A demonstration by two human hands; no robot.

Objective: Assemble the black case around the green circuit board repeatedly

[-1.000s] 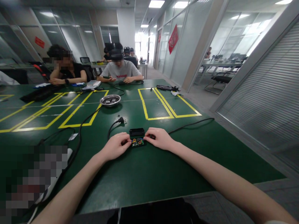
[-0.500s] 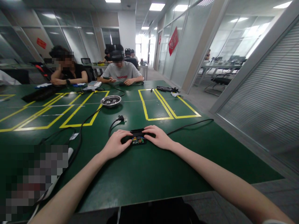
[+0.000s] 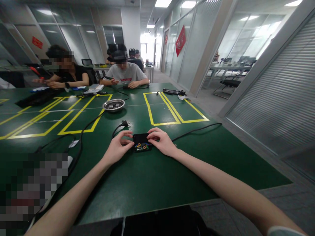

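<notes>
A small black power adapter [image 3: 141,143] lies on the green table [image 3: 152,183], its case open so a circuit board with coloured parts shows. A black lid piece [image 3: 140,137] sits tilted over the far half of the board. My left hand [image 3: 116,148] pinches the lid's left end with thumb and fingers. From the other side, my right hand [image 3: 159,141] grips the right end. A black cable [image 3: 197,130] runs off to the right from the adapter, and another cable ends in a plug [image 3: 124,124] just behind my left hand.
A metal bowl [image 3: 113,105] with small parts stands farther back on the yellow-taped table. Black cables [image 3: 81,144] snake along the left. Two seated people work at the far end, with more people behind them. A black tool [image 3: 173,92] lies at the far right edge.
The black lid lay behind the board a second ago; both hands have since brought it over the board's far half. The view shifted slightly.
</notes>
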